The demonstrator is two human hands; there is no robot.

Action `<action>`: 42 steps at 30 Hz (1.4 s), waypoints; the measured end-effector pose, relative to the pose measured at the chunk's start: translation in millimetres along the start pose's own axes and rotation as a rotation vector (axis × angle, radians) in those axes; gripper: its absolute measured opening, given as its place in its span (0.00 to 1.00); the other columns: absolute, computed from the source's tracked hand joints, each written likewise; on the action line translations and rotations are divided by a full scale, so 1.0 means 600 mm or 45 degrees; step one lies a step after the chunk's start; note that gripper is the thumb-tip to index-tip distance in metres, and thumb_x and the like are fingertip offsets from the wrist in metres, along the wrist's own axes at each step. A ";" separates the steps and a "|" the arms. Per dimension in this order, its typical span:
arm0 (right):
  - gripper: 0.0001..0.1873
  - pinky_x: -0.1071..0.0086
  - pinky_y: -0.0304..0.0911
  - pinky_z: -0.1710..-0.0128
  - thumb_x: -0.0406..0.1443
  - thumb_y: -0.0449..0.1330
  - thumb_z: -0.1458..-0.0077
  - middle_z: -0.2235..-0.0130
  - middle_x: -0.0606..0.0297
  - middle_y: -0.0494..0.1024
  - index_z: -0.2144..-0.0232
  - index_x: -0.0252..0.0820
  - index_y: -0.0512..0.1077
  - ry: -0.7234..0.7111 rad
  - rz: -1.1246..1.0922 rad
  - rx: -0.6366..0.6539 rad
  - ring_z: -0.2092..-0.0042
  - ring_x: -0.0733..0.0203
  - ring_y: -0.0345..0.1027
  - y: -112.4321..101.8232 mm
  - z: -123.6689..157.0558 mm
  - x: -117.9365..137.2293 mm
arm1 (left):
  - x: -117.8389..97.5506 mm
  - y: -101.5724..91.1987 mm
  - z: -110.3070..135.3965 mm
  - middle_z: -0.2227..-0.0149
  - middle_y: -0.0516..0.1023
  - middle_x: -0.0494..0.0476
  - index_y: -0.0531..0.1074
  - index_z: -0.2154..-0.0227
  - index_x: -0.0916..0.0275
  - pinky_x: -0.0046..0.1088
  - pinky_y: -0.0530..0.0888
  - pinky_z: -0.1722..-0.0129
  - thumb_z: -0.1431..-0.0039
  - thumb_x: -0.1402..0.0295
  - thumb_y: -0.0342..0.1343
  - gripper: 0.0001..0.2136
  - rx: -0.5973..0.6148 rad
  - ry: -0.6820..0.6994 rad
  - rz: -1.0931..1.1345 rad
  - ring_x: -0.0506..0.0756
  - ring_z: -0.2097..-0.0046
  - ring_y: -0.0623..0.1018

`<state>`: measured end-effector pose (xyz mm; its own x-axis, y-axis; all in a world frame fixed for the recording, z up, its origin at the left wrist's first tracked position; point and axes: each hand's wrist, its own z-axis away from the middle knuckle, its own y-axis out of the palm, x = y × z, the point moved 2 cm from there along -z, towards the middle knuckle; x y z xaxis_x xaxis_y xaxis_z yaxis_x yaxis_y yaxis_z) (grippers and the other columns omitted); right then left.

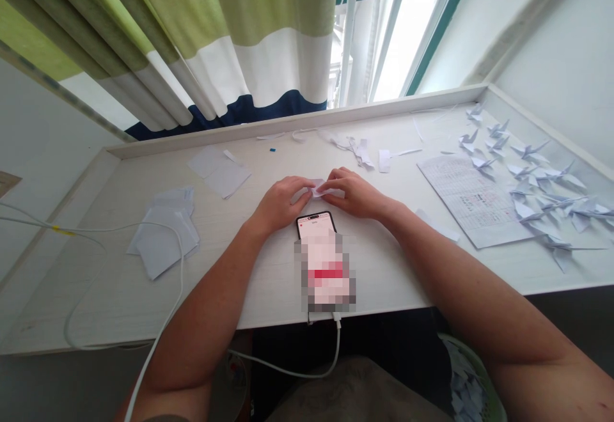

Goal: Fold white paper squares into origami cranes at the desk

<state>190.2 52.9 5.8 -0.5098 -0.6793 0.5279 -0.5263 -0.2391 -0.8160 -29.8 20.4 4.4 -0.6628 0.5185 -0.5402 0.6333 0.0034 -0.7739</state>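
A small piece of folded white paper [318,188] lies between my hands, just beyond the phone [317,243]. My left hand [284,201] pinches its left end between thumb and fingers. From the other side, my right hand [352,192] grips the paper's right part, with its fingertips covering some of it. The exact folds are too small to make out. The phone lies face up on the white table [378,268], screen lit, with a white cable [338,345] plugged into its near end.
Several folded paper cranes [532,172] crowd the right side, beside and partly over a written sheet [472,201]. Stacked paper sheets [165,230] lie left, more sheets [220,169] behind them. Paper scraps [359,150] lie at the back. A green basket [480,371] with paper stands below the table's edge.
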 end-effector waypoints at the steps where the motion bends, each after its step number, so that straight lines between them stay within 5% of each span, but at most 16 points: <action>1: 0.13 0.54 0.68 0.48 0.37 0.61 0.31 0.58 0.56 0.77 0.52 0.46 0.85 0.001 -0.006 -0.006 0.52 0.48 0.70 0.000 -0.001 0.000 | 0.001 -0.001 0.001 0.48 0.85 0.59 0.80 0.51 0.57 0.44 0.77 0.39 0.32 0.71 0.55 0.12 0.011 -0.010 -0.009 0.60 0.45 0.82; 7: 0.11 0.48 0.66 0.41 0.38 0.62 0.31 0.50 0.52 0.76 0.55 0.47 0.86 -0.022 0.050 -0.116 0.45 0.44 0.66 0.002 -0.002 0.000 | 0.002 -0.007 0.004 0.36 0.76 0.59 0.82 0.56 0.55 0.53 0.66 0.28 0.38 0.76 0.56 0.14 -0.044 0.056 -0.190 0.65 0.30 0.68; 12: 0.11 0.44 0.64 0.38 0.36 0.63 0.32 0.44 0.54 0.77 0.54 0.51 0.86 -0.032 0.105 -0.051 0.39 0.42 0.64 -0.001 0.003 0.004 | -0.003 -0.006 0.007 0.33 0.71 0.58 0.83 0.50 0.52 0.55 0.63 0.27 0.37 0.75 0.57 0.17 0.054 0.075 -0.289 0.66 0.27 0.63; 19: 0.14 0.39 0.61 0.35 0.40 0.63 0.32 0.39 0.53 0.77 0.48 0.52 0.84 -0.097 0.158 0.121 0.35 0.39 0.62 -0.015 0.013 0.019 | -0.022 -0.008 0.007 0.33 0.73 0.59 0.83 0.55 0.53 0.56 0.61 0.28 0.32 0.63 0.61 0.08 0.045 0.083 -0.321 0.68 0.27 0.63; 28: 0.16 0.41 0.64 0.36 0.42 0.62 0.31 0.43 0.52 0.80 0.45 0.50 0.83 -0.046 0.096 0.168 0.38 0.39 0.67 -0.015 0.014 0.014 | -0.021 0.001 0.003 0.39 0.78 0.63 0.76 0.45 0.56 0.49 0.71 0.33 0.34 0.65 0.61 0.16 0.056 0.121 -0.097 0.65 0.34 0.74; 37: 0.18 0.54 0.68 0.47 0.36 0.59 0.31 0.49 0.54 0.83 0.43 0.46 0.80 -0.004 0.107 0.071 0.48 0.47 0.74 -0.010 0.006 0.018 | 0.009 0.024 0.000 0.61 0.82 0.52 0.71 0.43 0.57 0.35 0.79 0.53 0.38 0.66 0.62 0.20 -0.145 -0.374 0.183 0.55 0.59 0.81; 42: 0.11 0.59 0.66 0.54 0.37 0.59 0.30 0.60 0.56 0.83 0.59 0.42 0.82 0.114 0.038 -0.042 0.56 0.50 0.74 -0.001 -0.004 0.010 | 0.013 0.017 -0.002 0.55 0.85 0.56 0.76 0.49 0.57 0.34 0.78 0.57 0.36 0.68 0.57 0.13 -0.189 -0.415 0.264 0.56 0.55 0.82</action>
<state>185.6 50.6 10.0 -0.5839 -0.6206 0.5233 -0.5312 -0.1954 -0.8244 -28.2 25.6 -7.5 -0.5917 0.2230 -0.7747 0.8018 0.0629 -0.5943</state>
